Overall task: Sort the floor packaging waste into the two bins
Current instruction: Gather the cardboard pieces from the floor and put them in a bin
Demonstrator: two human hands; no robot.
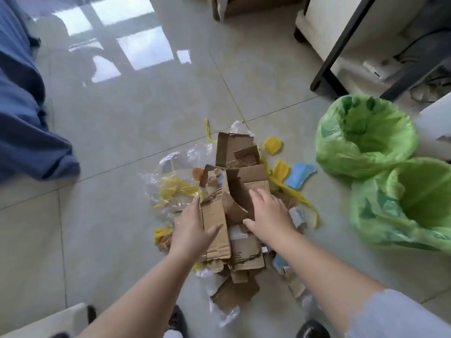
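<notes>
A heap of torn brown cardboard (pixel 234 167) lies on the tiled floor, mixed with clear plastic film (pixel 170 181), yellow plastic strips (pixel 300 198), yellow ribbed pieces (pixel 273 145) and blue scraps (pixel 300 174). My left hand (pixel 192 225) rests on the left side of the heap, fingers spread, thumb laid across a flat cardboard sheet (pixel 216 230). My right hand (pixel 268 212) lies flat on a folded cardboard piece (pixel 240 198), fingers apart. Neither hand has closed around anything. Two bins with green liners stand to the right: a far bin (pixel 366 135) and a near bin (pixel 405 206).
A blue cloth (pixel 22 113) hangs at the left. A black frame leg (pixel 324 79) and white furniture (pixel 324 18) stand at the back right. A cardboard box (pixel 234 6) sits at the top edge. My shoes (pixel 312 329) show at the bottom, beside a white surface (pixel 44 323).
</notes>
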